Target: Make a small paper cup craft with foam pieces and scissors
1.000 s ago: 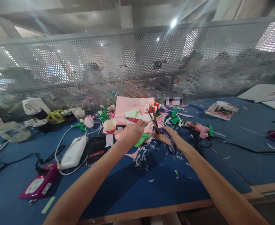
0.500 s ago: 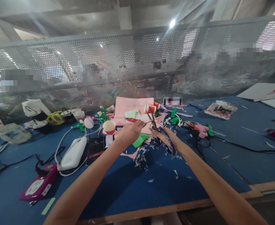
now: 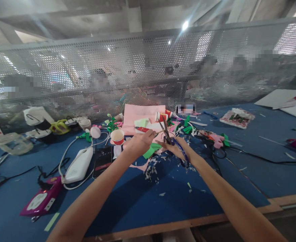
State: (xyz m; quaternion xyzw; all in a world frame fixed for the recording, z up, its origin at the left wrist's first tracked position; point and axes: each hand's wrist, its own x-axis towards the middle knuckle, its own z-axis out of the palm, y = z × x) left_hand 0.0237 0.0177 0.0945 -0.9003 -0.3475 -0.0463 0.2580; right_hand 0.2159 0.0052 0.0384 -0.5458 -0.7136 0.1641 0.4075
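Note:
My left hand (image 3: pixel 143 140) is closed on a thin light-brown stick (image 3: pixel 163 130), which points right. A red object with a pale marking (image 3: pixel 142 129) shows just behind my left fingers; whether I hold it too, I cannot tell. My right hand (image 3: pixel 177 148) grips scissors (image 3: pixel 166 131) with dark-blue handles, their blades apart and pointing up around the stick's far part. Below the hands lie a green paper piece (image 3: pixel 151 150) and pale scraps (image 3: pixel 151 169). Behind them are pink paper (image 3: pixel 130 116) and a red-and-white paper cup (image 3: pixel 161 116) on its side.
Left of my hands stand another paper cup (image 3: pixel 117 137), a phone (image 3: pixel 103 163), a white power bank (image 3: pixel 79 164) with a cable, and a purple power strip (image 3: pixel 42 198). Cables and a plastic packet (image 3: pixel 237 117) lie to the right. A perforated metal screen (image 3: pixel 143 74) borders the table's back.
My right hand and the scissors have shifted very slightly, and the right fingers look a little straighter. My left hand and the stick hold nearly the same place.

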